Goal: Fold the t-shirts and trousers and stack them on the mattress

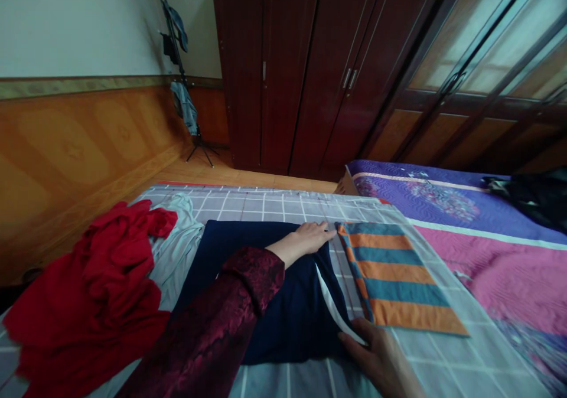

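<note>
A navy blue garment (274, 327) with a white stripe along its right side lies spread on the checked bed sheet (266, 206). My left hand (310, 238), in a dark red patterned sleeve, reaches across it and grips its far right corner, fingertips at the edge. Near the close right corner, my right hand (383, 351) pinches the striped edge between thumb and fingers. To the right lies a folded cloth (398, 274) with orange and teal stripes. A crumpled red garment (93, 297) and a pale, light-coloured cloth (177, 250) are heaped on the left.
Behind the bed stand a dark red wardrobe (287, 79) and a coat stand (181, 61) hung with clothes. A second bed with a purple and pink cover (456, 209) adjoins on the right, with a black item (535, 194) on it. Wooden panelling (80, 144) lines the left wall.
</note>
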